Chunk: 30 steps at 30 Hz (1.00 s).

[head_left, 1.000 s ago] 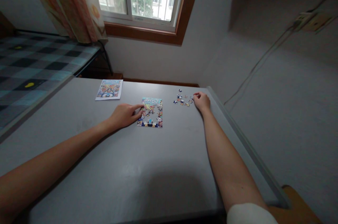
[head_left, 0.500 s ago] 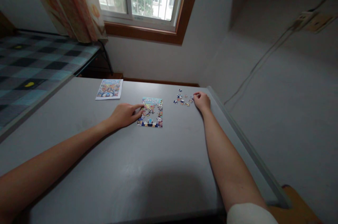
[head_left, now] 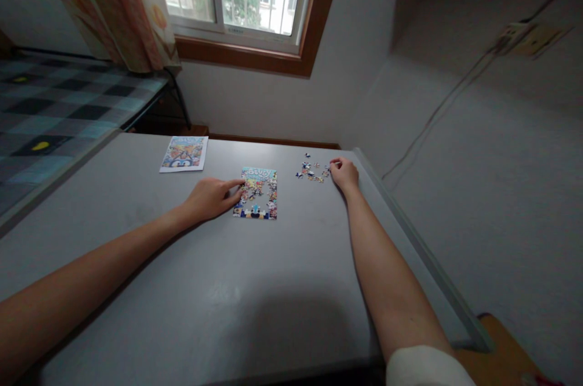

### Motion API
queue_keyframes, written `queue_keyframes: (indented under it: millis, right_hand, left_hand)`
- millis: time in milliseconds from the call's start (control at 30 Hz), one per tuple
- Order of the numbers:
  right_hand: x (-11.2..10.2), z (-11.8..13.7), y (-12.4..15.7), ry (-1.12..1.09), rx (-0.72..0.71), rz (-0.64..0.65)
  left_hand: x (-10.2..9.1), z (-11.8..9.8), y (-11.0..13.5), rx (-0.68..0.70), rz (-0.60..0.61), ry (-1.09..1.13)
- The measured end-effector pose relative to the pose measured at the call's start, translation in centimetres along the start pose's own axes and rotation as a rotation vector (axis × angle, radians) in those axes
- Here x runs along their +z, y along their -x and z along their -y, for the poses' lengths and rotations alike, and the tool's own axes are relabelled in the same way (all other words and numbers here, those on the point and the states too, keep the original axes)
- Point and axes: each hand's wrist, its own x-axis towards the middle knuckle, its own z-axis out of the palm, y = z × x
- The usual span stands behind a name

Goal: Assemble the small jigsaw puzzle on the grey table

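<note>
A partly filled jigsaw puzzle (head_left: pixel 273 182), with a colourful printed border and gaps in its middle, lies flat on the table. My left hand (head_left: pixel 210 198) rests at its left edge, index finger and thumb stretched out and apart, the fingertips touching the puzzle. To the right is a loose scatter of small puzzle pieces (head_left: pixel 311 172). At the right side of that scatter, my right hand (head_left: pixel 346 173) has its fingers bent together in a pinch. Whatever may be between those fingertips is hidden or too small to make out.
A printed picture sheet (head_left: pixel 184 154) lies at the back left of the grey table (head_left: pixel 204 289). Beyond the table are a bed with a checked cover (head_left: pixel 82 101), a curtain (head_left: pixel 122 10) and a window. A cable (head_left: pixel 437 110) hangs along the right wall.
The whole view has shifted slightly, so everything sits a little further left. Both hands keep nearly the same places beside the puzzle and the loose pieces.
</note>
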Motion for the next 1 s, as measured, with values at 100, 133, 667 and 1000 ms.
queue_keyframes:
  millis: [100, 133, 667, 1000]
  right_hand:
    - [0.03, -0.1, -0.04, -0.004, -0.004, 0.004]
    - [0.03, -0.11, -0.05, -0.004, -0.003, 0.004]
    - [-0.12, 0.09, 0.04, -0.005, -0.001, 0.003]
    - [-0.08, 0.0, 0.01, -0.007, 0.002, 0.007]
  left_hand:
    - [0.04, 0.04, 0.02, 0.0, 0.003, 0.005]
    - [0.06, 0.05, 0.02, -0.002, 0.005, 0.008]
    - [0.1, 0.05, -0.04, 0.0, -0.003, -0.006]
    - [-0.29, -0.21, 0.01, -0.006, 0.013, -0.003]
